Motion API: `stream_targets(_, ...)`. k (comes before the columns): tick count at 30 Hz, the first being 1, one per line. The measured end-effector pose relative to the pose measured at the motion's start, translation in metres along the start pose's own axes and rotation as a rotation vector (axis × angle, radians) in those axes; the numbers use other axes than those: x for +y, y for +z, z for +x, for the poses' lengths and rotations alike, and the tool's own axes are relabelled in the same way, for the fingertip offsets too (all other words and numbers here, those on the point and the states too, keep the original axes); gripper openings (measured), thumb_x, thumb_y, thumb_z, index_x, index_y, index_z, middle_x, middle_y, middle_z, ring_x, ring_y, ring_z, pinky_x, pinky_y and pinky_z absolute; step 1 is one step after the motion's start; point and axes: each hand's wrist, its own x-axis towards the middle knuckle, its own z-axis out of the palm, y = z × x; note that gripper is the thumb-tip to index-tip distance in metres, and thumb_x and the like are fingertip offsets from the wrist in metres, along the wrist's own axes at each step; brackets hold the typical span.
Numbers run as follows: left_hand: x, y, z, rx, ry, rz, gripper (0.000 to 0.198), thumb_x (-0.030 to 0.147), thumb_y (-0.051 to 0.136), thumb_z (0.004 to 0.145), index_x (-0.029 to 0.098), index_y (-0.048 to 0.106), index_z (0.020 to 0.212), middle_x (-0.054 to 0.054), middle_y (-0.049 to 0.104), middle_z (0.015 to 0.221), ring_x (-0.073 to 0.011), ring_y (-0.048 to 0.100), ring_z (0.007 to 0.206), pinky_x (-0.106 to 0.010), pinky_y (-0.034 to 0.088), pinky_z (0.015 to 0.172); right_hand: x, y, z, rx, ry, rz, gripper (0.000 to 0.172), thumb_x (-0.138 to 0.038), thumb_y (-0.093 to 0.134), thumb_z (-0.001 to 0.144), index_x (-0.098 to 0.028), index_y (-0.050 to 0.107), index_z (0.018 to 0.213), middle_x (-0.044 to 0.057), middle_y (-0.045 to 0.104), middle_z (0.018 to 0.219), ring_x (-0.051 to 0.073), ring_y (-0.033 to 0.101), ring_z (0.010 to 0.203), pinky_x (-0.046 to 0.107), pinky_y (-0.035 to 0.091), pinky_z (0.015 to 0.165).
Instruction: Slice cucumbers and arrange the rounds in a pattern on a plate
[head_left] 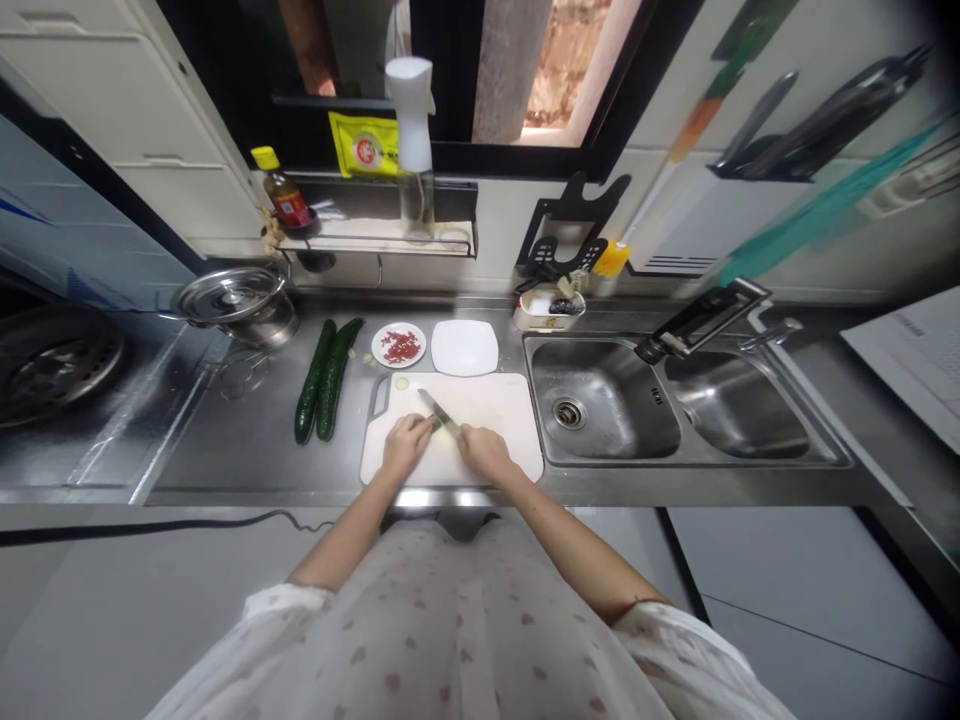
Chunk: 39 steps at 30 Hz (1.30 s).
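Note:
My right hand (484, 448) is closed round the handle of a kitchen knife (439, 408), its blade pointing up and left over the white cutting board (495, 400). Close to the blade, my left hand (407, 442) has its fingers pinched on a small dark green piece of cucumber (437, 424), mostly hidden by the fingers. A pale round cucumber slice (402, 383) lies near the board's upper left corner. Two whole cucumbers (328, 380) lie side by side on the steel counter, left of the board.
Behind the board stand a small plate of chopped red pieces (400, 346) and a white square plate (465, 347). A double sink (600, 395) is at right. A lidded steel pot (240, 300) stands at back left, below a shelf with a spray bottle (415, 150).

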Motion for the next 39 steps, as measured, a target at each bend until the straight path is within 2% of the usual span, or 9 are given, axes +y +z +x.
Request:
stream_targets(30,-0.0010,0.0014,0.0005,0.003,0.012,-0.037,0.030,0.028,0.047,0.093,0.027,0.066,0.115,-0.007,0.064,0.100,-0.0180,0.055,0.093,-0.030,0.046,0.084,-0.0017,-0.0019,-0.0049,-0.018,-0.003,-0.044,0.030,-0.024,0.031,0.097,-0.015,0.056,0.110,0.014,0.069,0.096,0.022,0.065,0.092,0.029,0.047,0.076)
stream_targets(39,-0.0026,0.0024,0.0010,-0.008,0.013,-0.037,0.030,0.028,0.046,0.093,0.026,0.067,0.116,-0.007,0.064,0.100,-0.0180,0.055,0.093,-0.031,0.046,0.086,-0.0018,0.0051,0.0021,-0.011,-0.033,-0.041,0.032,-0.019,0.030,0.096,-0.013,0.056,0.114,0.015,0.069,0.098,0.022,0.065,0.096,0.030,0.047,0.079)
